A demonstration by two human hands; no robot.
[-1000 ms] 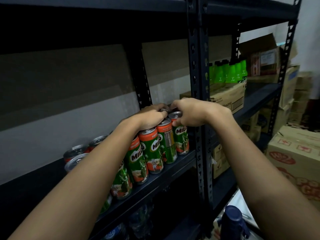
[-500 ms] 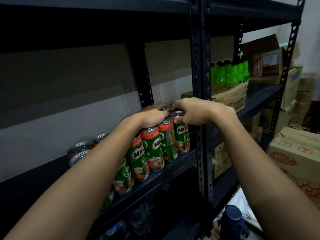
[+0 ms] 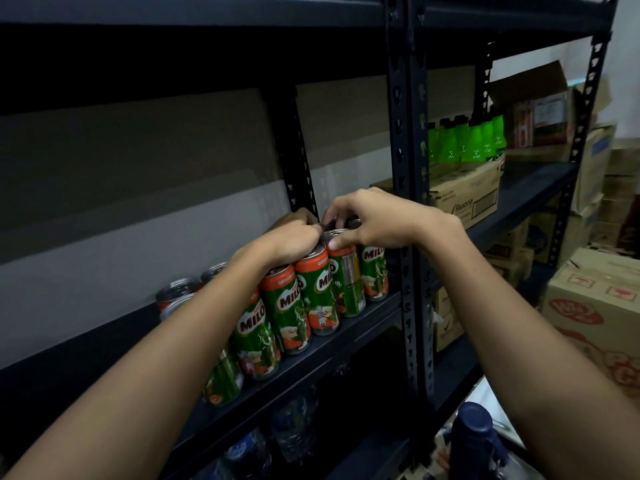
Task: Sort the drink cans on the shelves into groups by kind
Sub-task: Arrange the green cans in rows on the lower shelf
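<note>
left hand [image 3: 291, 239]: fingers curled over Milo cans' [image 3: 320, 289] tops | right hand [image 3: 375, 223]: pinches a back can's rim, thumb on front can | both forearms outstretched | cans: upright row, shelf [image 3: 367, 315] front edge

A stockroom, by the look of it: dark slotted-steel shelving [image 3: 403, 168], stacked cardboard cartons [image 3: 595, 306] along the wall, green bottles [image 3: 464, 140] on a carton, Milo cans [image 3: 322, 289] in rows
</note>
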